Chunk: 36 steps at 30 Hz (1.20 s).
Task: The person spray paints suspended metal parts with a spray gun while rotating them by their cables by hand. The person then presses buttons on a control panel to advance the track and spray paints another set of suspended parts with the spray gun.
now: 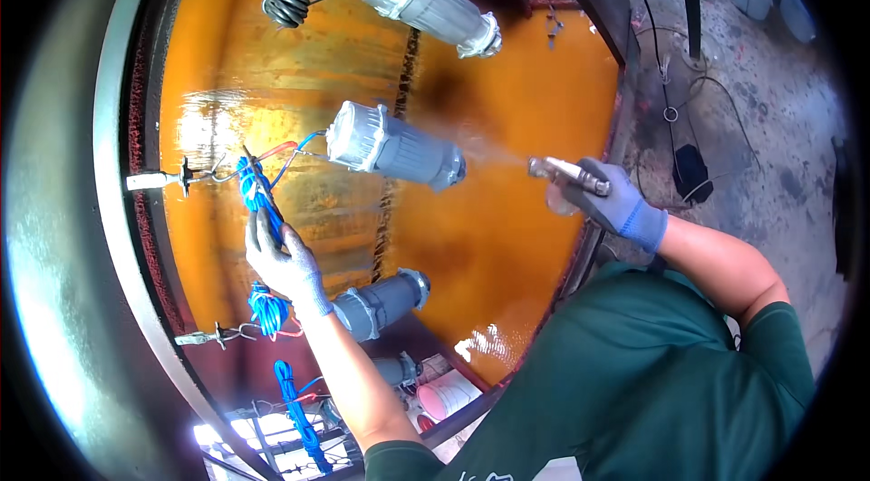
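My right hand point(618, 200), in a grey-blue knit glove, is closed around a metal spray gun point(566, 171). A pale mist spreads from its nozzle toward the end of a grey cylindrical motor point(396, 146). That motor has a ribbed casing and hangs by wires from a hook point(186, 177). My gloved left hand point(285, 264) grips a coiled bundle of blue cable point(256, 191), which joins the motor by blue and red wires. Spray gun and motor are apart. My left fingers are partly hidden behind the bundle.
More grey motors hang on either side, one above point(433, 3) with a black cable coil point(286, 4), one below point(381, 304) with a blue coil point(269, 309). A curved metal rail point(111, 119) runs along the left. Behind is an orange-coated panel point(507, 273). A pink-and-white bucket point(446, 396) stands below.
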Tool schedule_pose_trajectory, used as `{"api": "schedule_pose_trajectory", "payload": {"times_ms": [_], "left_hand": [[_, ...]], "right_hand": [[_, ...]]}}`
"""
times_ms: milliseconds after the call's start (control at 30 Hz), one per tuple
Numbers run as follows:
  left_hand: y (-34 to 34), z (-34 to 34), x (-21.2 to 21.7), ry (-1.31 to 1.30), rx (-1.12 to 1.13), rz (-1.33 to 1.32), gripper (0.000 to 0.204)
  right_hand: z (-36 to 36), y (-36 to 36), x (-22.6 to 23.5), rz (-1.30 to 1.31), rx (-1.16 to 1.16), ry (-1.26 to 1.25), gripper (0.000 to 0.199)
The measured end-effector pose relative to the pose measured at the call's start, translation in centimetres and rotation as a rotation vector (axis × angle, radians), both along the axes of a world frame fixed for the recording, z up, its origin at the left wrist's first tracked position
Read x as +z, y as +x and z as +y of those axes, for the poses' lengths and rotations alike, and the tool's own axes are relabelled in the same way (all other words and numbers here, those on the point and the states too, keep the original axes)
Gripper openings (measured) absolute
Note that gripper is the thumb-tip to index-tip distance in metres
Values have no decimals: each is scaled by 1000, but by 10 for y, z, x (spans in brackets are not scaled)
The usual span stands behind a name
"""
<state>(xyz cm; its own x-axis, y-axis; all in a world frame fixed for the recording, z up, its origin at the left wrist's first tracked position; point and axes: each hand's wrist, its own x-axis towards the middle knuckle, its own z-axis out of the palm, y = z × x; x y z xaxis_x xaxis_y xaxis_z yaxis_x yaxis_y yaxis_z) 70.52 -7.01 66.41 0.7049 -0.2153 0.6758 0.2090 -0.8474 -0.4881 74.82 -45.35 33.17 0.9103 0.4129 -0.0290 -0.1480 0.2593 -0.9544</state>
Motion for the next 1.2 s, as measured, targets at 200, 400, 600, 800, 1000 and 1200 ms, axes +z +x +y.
{"api": "schedule_pose_trajectory", "payload": {"times_ms": [200, 400, 600, 800, 1000, 1200], "left_hand": [[-1, -2, -2, 9, 6, 7, 45], [-2, 1, 3, 22, -8, 19, 44], [-9, 19, 7, -16, 14, 30, 45], [-21, 47, 6, -60, 100, 57, 56], [-25, 88, 17, -151, 135, 107, 65], [-6, 108, 25, -296, 144, 129, 64]], "right_hand": [[3, -2, -10, -177, 177, -178, 29], [15, 0, -34, 46, 55, 21, 27], [14, 5, -40, -56, 242, 44, 26], [14, 14, -29, 117, 50, 112, 22], [11, 11, -29, -146, 112, 61, 22], [-8, 14, -31, -285, 174, -3, 25]]}}
